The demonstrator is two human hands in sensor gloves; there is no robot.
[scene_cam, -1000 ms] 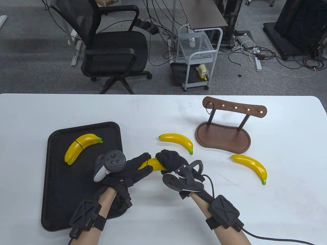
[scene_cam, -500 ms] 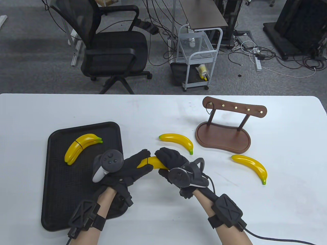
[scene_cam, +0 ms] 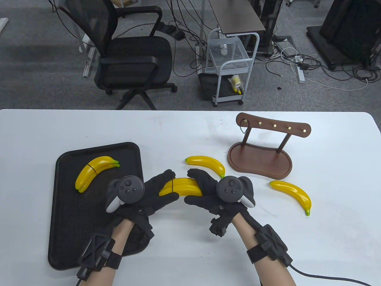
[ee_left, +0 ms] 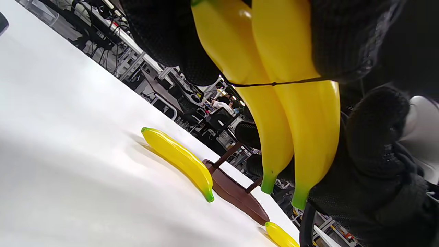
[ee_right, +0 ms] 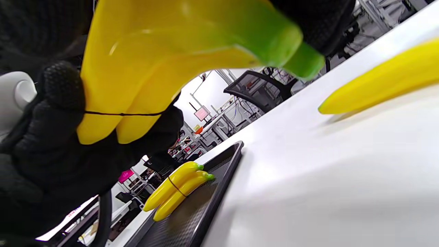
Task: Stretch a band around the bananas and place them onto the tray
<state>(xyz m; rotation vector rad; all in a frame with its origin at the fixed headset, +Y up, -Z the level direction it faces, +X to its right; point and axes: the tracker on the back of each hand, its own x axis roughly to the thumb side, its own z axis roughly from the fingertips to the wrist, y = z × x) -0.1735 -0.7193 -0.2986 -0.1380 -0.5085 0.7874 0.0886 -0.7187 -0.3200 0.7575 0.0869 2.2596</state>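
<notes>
tray (scene_cam: pixel 59 214): I see one banded pair (scene_cam: pixel 94 172) inside | my left hand (scene_cam: pixel 154 196) and right hand (scene_cam: pixel 205 193): both grip second banded pair (scene_cam: pixel 182 187) above table (scene_cam: pixel 327 238)

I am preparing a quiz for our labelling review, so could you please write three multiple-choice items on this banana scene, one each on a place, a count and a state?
1. Where does the already banded pair of yellow plastic bananas lie?
A. on the black rectangular tray
B. on the brown wooden hook stand
C. on the floor

2. How many single loose yellow bananas lie on the white table?
A. none
B. two
C. four

3. What state is the held pair of yellow bananas in?
A. unbanded
B. a thin black band round both
C. peeled

Answers: 1 A, the pair rests inside the tray. 2 B, one beside the stand, one nearer the person. 3 B, the left wrist view shows the band crossing both; the left hand and right hand grip the pair.
</notes>
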